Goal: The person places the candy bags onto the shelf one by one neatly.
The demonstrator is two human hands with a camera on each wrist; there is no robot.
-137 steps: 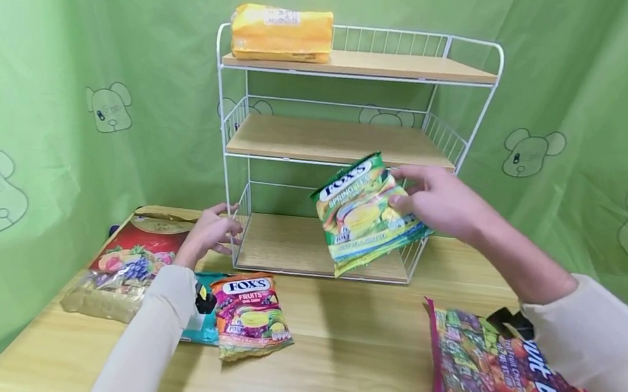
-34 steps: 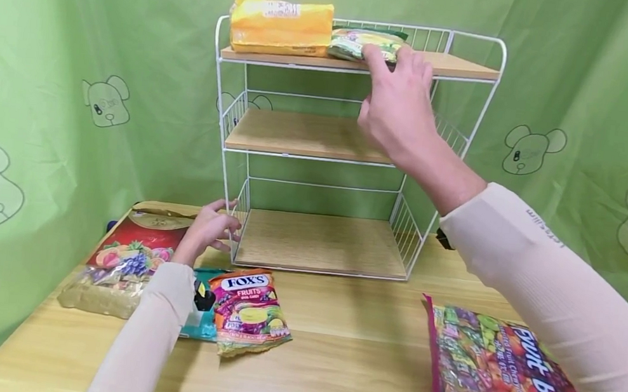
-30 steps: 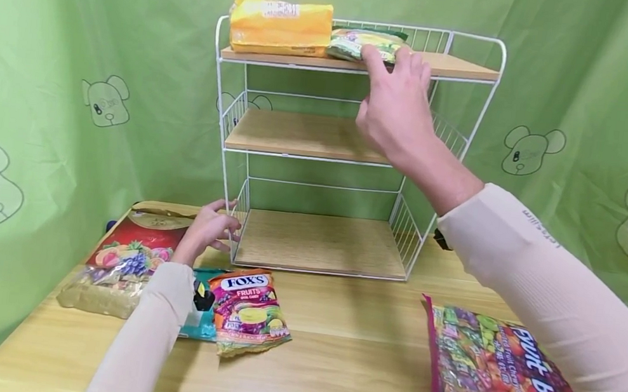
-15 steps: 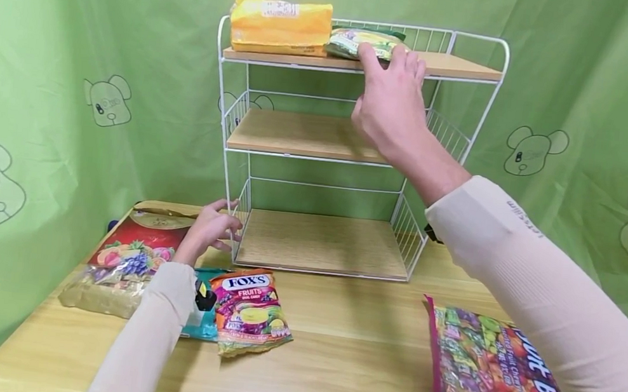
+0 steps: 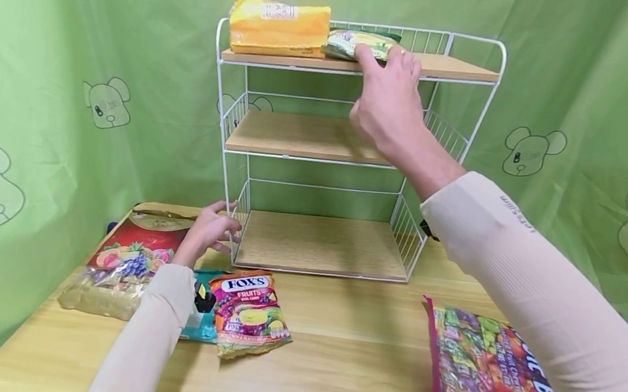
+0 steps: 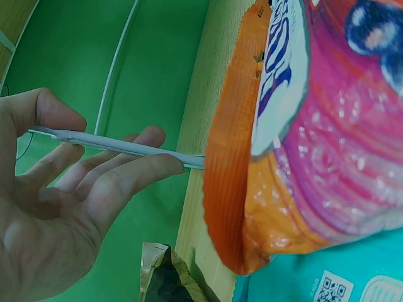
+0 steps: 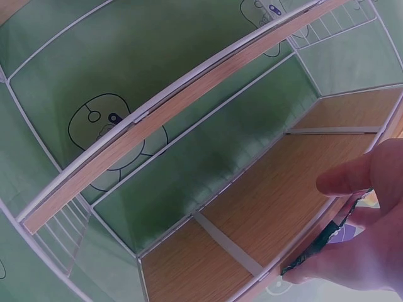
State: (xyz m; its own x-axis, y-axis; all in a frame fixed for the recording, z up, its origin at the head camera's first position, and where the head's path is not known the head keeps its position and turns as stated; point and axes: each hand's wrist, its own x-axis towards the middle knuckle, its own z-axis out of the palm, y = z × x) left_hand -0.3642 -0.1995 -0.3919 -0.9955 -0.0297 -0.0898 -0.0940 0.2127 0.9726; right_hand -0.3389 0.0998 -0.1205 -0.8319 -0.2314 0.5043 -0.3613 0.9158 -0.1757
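Observation:
A green Fox's candy bag (image 5: 348, 44) lies flat on the top board of a white wire shelf rack (image 5: 418, 80), against a yellow-orange package (image 5: 280, 29). My right hand (image 5: 389, 105) reaches up and holds the bag's front edge between thumb and fingers; in the right wrist view only a dark green strip of the bag (image 7: 321, 244) shows. At the rack's lower left, my left hand (image 5: 209, 230) has thumb and fingers around a white post. That post (image 6: 126, 146) crosses between them in the left wrist view.
An orange-purple Fox's Fruits bag (image 5: 252, 317) overlaps a teal packet (image 5: 201, 328) before the rack. A large red-gold bag (image 5: 131, 260) lies left. A Fruit Balik candy bag (image 5: 490, 374) lies right, partly under my right sleeve. Green cloth hangs around the table.
The green candy bag was held in mid-air before the rack; it now lies on the top board. Over the last second my right hand shifted slightly left. My left hand stayed put.

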